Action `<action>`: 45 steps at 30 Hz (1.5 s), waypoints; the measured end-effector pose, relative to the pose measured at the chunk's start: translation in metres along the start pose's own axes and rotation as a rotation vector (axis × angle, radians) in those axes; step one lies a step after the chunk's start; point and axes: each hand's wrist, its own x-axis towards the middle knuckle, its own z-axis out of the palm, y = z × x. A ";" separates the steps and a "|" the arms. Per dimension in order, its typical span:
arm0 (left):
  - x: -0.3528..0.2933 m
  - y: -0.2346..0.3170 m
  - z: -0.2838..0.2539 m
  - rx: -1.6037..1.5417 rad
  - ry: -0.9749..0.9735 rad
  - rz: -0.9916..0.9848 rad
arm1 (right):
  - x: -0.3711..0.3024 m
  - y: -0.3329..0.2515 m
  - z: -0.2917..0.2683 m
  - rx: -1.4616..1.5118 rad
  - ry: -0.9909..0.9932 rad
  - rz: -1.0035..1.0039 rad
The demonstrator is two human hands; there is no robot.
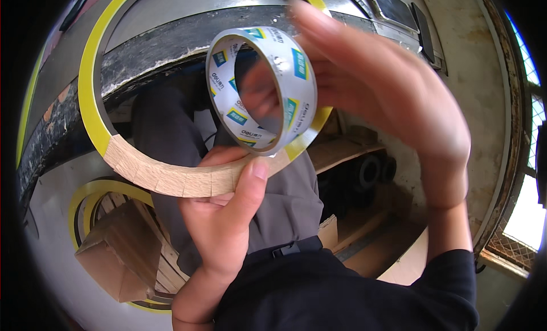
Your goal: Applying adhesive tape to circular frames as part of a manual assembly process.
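The right hand (387, 97) holds a roll of clear adhesive tape with blue and yellow printed labels on its white core (263, 91) up close to the camera, its fingers closed around the roll's right rim and partly reaching behind it, so that they show blurred through the open centre. The left hand (225, 217) rises from the lower edge and grips a large flat ring with a yellow face and a pale wooden, segmented lower arc (171, 180); its thumb (250, 188) presses on the front of the wooden arc while the other fingers curl behind it, clamped on the ring's lower right part. The tape roll stands tilted in front of the ring's right side, overlapping its yellow band and sitting just above the left thumb; whether roll and ring touch cannot be told. Below the ring, toward the lower left, a brown cardboard box (114, 257) lies tilted against more yellow-edged rings with wooden slats (94, 197) on a grey floor (51, 217); what is inside the box is not visible. Grey trousers (285, 205) and a black top (319, 291) fill the lower middle, and at the right a wooden shelf (342, 151) holds dark round parts (370, 171) near its right edge
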 end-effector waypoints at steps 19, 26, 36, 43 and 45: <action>0.013 -0.018 -0.003 -0.174 -0.133 0.171 | -0.049 -0.025 -0.005 0.150 -0.390 0.148; 0.018 -0.021 0.004 -0.085 -0.156 0.221 | -0.040 -0.021 -0.030 0.688 -0.603 0.651; 0.027 -0.025 0.000 -0.034 -0.199 0.265 | -0.027 -0.038 -0.015 0.509 -0.249 1.047; 0.037 -0.035 -0.008 0.068 -0.280 0.428 | -0.040 -0.053 0.009 0.064 -0.119 1.029; 0.038 -0.037 -0.008 0.086 -0.289 0.481 | -0.044 -0.048 0.008 0.122 -0.086 1.042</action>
